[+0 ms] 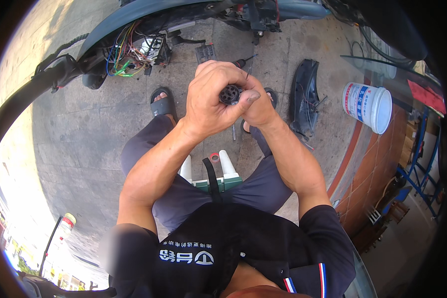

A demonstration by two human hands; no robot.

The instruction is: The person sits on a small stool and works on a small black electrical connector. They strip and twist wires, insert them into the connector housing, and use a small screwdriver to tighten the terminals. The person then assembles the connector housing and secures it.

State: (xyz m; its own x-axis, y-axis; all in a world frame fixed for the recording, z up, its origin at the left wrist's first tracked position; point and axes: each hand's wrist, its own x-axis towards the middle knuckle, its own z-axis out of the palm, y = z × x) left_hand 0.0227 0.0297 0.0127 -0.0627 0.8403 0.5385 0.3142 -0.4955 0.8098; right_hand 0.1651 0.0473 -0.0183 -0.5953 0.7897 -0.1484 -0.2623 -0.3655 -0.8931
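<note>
My left hand [208,97] is closed round a black round connector [230,93] with several holes in its face, its thumb along the lower side. My right hand [260,107] is pressed against it from the right, its fingers mostly hidden behind my left hand. A thin pointed piece sticks up by my right fingers; I cannot make out what it is. Just beyond my hands are a dark tool with a thin shaft [241,63] and a dark flat part [203,52]. At the top left a bundle of coloured wires [126,54] with green connectors hangs from a vehicle body.
The vehicle frame [104,25] arches across the top. A black curved panel [303,102] lies on the paving, with a white bucket [362,107] right of it. A green-and-white object [228,166] with a black strap sits between my legs. Blue metal racks [417,164] stand at right.
</note>
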